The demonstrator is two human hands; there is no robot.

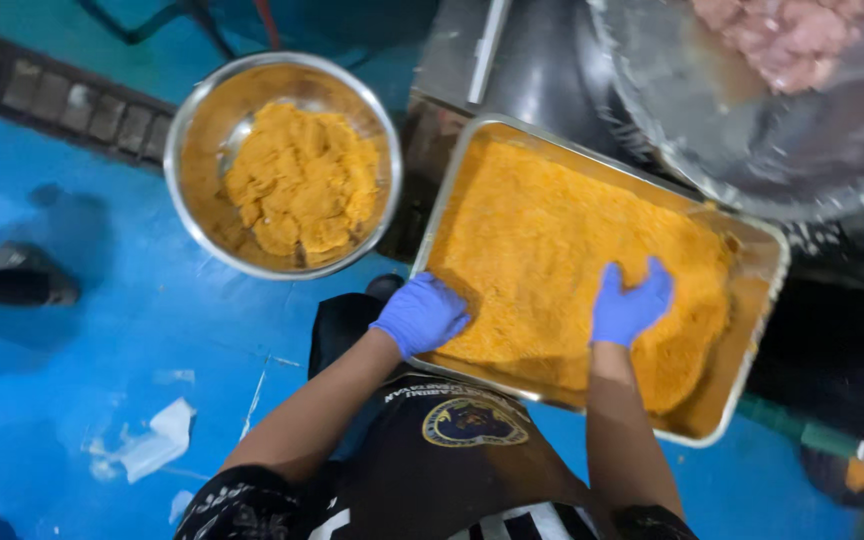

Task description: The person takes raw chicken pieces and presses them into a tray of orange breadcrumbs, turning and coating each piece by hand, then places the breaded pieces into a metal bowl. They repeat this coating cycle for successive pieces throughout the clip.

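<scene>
Both hands wear blue gloves and press into the orange crumb mixture (552, 250) that fills a rectangular metal tray (752, 330); the left hand (420, 315) is curled loosely at the near left edge of the heap, fingers bent down into it, while the right hand (630, 305) lies open and cupped on the crumbs further right. To the left of the tray stands a round steel bowl (192, 190) holding a lump of the same orange mixture; beyond the tray, a large metal bowl (752, 150) holds pink minced meat (787, 40); the floor (72, 380) below is blue.
</scene>
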